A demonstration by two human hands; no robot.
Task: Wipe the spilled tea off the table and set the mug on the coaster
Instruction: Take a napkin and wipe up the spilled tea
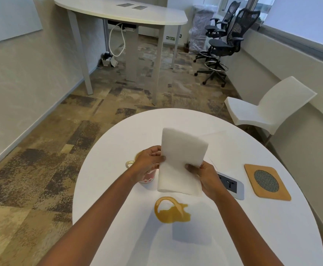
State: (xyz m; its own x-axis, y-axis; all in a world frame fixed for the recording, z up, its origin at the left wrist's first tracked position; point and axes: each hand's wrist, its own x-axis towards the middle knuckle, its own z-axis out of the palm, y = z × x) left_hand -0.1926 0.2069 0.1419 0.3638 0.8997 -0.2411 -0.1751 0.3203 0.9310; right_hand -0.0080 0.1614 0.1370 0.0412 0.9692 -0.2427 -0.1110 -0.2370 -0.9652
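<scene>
A folded white cloth [181, 162] hangs above the round white table [252, 237], held on both sides. My left hand [149, 162] grips its left edge and my right hand [204, 175] grips its right edge. Below the cloth a brown tea spill [174, 213] lies on the tabletop, ring-shaped with a puddle beside it. The cream mug [145, 178] with a pink pattern stands behind my left hand, mostly hidden; its handle points left. A square wooden coaster [267, 182] with a dark mesh centre lies to the right, well apart from the mug.
A grey power socket panel [231, 186] is set in the table between my right hand and the coaster. A white plastic chair [268, 110] stands beyond the table's right edge. A tall white table [122, 14] and black office chairs [224, 45] stand further back.
</scene>
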